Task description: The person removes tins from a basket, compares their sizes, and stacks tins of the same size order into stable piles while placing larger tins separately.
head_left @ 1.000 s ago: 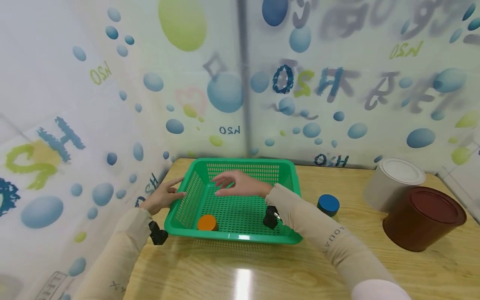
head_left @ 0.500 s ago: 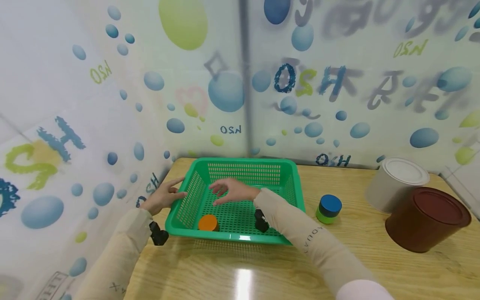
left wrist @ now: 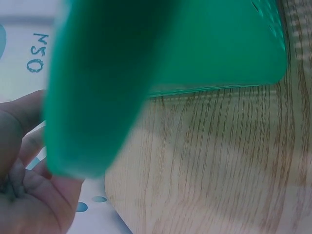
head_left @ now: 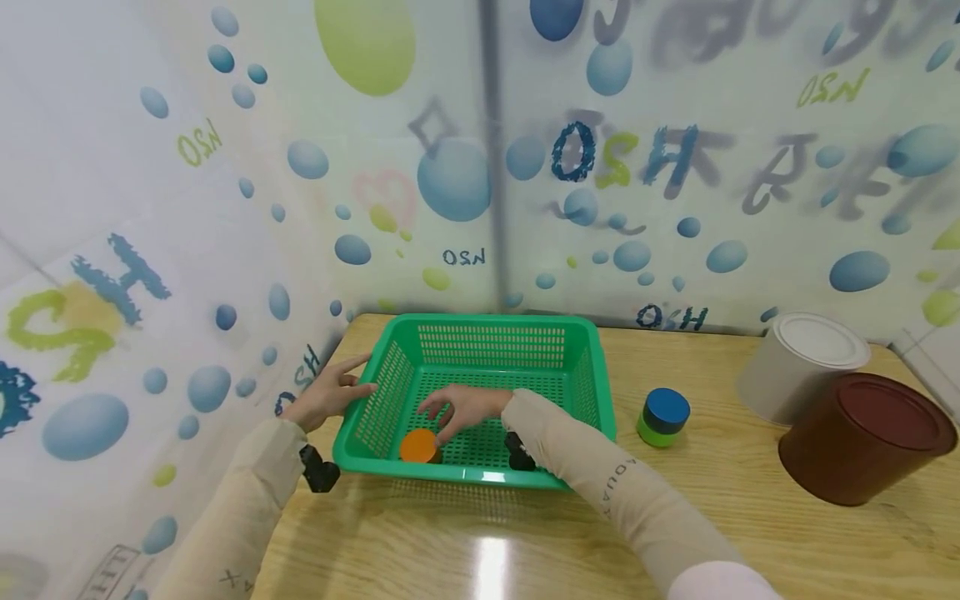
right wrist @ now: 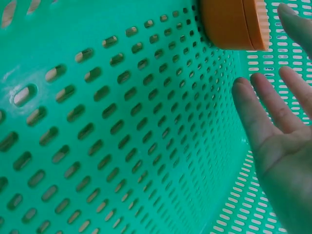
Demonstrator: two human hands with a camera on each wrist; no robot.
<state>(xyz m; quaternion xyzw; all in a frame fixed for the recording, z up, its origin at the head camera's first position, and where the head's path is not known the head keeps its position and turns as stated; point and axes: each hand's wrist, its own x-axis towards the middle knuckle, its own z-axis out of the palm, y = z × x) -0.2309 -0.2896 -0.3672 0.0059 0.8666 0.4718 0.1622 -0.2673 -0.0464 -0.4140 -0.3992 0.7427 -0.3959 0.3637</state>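
A green plastic basket (head_left: 465,473) with slotted walls stands on the wooden table. At its near left corner sits a small round orange tub (head_left: 420,447); the right wrist view shows the tub's ridged edge (right wrist: 261,24). My right hand (head_left: 467,407) reaches down inside the basket just right of the tub. Its thumb and fingers are spread apart, and a gap separates them from the tub in the right wrist view. My left hand (head_left: 330,395) grips the basket's left rim, thumb over the edge; part of this hand is hidden behind the rim in the left wrist view.
Right of the basket stands a small green jar with a blue lid (head_left: 666,408). Farther right are a white can (head_left: 802,367) and a dark brown can (head_left: 866,437), close together. A patterned wall (head_left: 405,292) rises behind the table and another along the left.
My right hand has moved down and slightly left into the basket, closer to the orange tub. The blue-lidded jar's green body has come into view from behind the right sleeve. My left hand stays put.
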